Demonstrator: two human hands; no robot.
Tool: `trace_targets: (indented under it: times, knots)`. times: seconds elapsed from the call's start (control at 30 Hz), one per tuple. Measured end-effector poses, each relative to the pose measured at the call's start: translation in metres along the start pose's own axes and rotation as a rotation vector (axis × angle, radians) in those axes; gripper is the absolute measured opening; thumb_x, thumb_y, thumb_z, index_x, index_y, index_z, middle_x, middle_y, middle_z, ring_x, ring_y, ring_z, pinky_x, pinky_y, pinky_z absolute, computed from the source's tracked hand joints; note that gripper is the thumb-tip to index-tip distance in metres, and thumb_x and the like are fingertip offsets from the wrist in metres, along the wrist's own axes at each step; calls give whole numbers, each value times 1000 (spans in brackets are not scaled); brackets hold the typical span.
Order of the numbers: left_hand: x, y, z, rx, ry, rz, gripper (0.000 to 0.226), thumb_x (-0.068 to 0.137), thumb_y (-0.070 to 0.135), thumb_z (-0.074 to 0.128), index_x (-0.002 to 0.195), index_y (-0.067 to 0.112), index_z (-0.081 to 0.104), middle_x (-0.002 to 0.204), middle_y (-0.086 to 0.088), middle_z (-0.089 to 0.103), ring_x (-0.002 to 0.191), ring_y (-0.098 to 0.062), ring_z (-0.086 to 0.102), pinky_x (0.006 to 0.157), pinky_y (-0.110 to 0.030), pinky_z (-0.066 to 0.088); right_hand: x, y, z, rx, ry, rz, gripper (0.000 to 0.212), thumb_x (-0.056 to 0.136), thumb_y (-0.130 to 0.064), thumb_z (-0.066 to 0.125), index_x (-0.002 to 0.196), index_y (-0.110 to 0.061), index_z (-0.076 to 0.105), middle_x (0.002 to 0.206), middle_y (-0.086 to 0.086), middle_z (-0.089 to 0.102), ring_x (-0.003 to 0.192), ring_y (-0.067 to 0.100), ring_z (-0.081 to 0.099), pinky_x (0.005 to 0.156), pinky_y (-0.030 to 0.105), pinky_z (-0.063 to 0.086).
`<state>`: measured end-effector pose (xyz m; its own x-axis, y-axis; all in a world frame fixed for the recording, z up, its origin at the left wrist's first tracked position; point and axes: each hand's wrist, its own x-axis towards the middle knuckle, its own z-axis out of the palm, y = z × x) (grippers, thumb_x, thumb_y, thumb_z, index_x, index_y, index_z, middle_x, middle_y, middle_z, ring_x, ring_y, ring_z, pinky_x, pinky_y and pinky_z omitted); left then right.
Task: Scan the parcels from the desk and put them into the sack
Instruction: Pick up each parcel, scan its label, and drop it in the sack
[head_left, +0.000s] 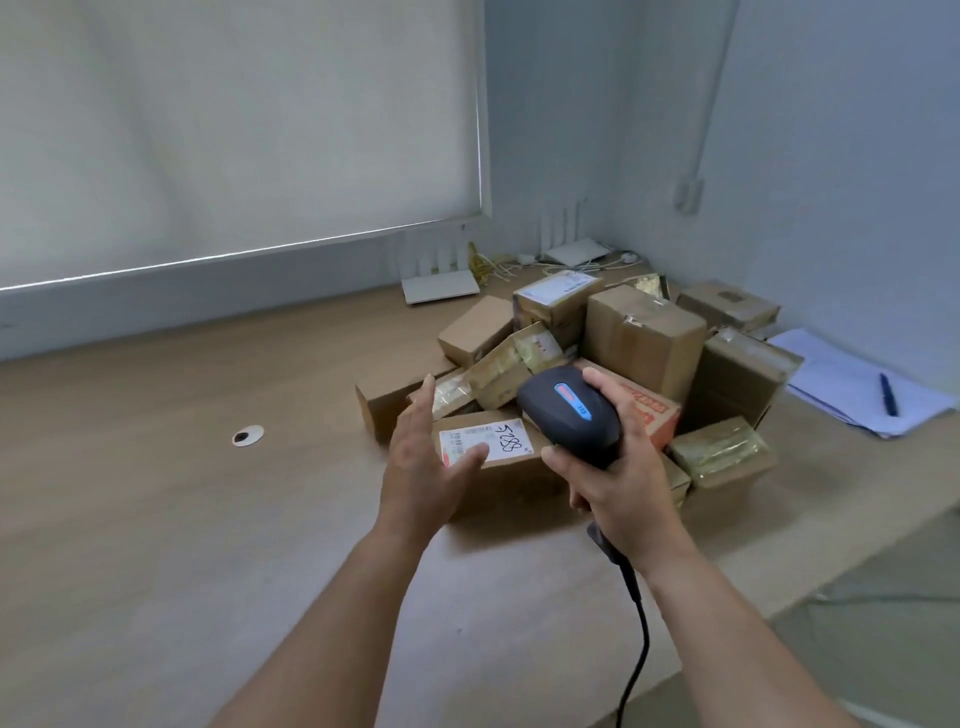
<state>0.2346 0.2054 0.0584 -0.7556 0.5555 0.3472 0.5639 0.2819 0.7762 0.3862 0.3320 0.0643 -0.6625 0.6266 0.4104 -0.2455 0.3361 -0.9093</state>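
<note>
Soft, even daylight seeps around the drawn blind (234, 119), brightest along its bottom and right edges. My hands cast only faint shadows on the table (156, 519). Wide-angle distortion bends the edges; the whole picture is slightly soft.

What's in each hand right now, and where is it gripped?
The right hand holds the barcode scanner by its handle, below the head. The left hand is open and holds nothing, reaching over the labelled parcel.
</note>
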Motion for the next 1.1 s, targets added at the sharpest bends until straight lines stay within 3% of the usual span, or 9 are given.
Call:
trace_targets:
  times: [0.13,0.27,0.4,0.53,0.67,0.8,0.97,1.1]
  knots:
    - [47,-10,35,14,-78,0,101,79,28,77,152,32,6,155,-2,27,142,-18,24,114,-38,28,34,13,-16,-22,53,28,74,82,-4,78,135,-44,45,120,-19,54,66,-2,63,51,15,50]
    - [89,-27,63,116,-106,16,107,77,33,77,151,36,0,156,-2,25,143,-21,22,111,-36,26,66,23,-21,-65,87,59,71,83,-10,77,136,-44,43,126,-2,53,69,2,60,56,19,53]
    - [122,-48,86,169,-170,4,112,76,35,77,148,44,-9,157,-1,20,144,-20,19,110,-39,26,92,41,-19,-75,114,91,72,84,-9,76,141,-35,41,128,-8,51,92,24,61,78,34,56]
    - [149,-66,106,249,-248,-2,117,75,35,78,146,45,-16,159,1,11,146,-22,13,113,-44,26,115,58,-15,-30,156,103,73,81,-2,77,134,-38,43,123,-13,56,93,6,65,78,15,52]
    - [163,-79,119,399,-288,27,124,74,42,75,144,38,-27,160,0,-4,146,-23,4,117,-40,14,132,67,-10,-13,185,136,71,82,-3,76,129,-45,44,113,-25,59,100,-1,64,84,22,56]
    - [174,-85,127,436,-241,44,126,73,40,75,144,33,-29,155,-3,6,143,-25,10,117,-38,13,140,71,-8,-27,186,143,71,82,-5,77,132,-44,44,117,-13,60,80,6,65,73,21,55]
    - [184,-83,123,337,-196,40,118,75,31,73,147,36,-21,148,-8,22,135,-27,29,109,-38,31,139,67,-9,-30,172,143,71,83,-5,76,132,-45,44,113,-19,62,78,6,67,65,23,58]
    - [182,-76,102,253,-119,-4,112,78,38,73,148,41,-14,143,-8,29,131,-27,35,102,-40,39,133,57,-9,-46,151,121,71,84,-5,76,134,-43,43,119,-9,57,71,3,66,59,18,54]
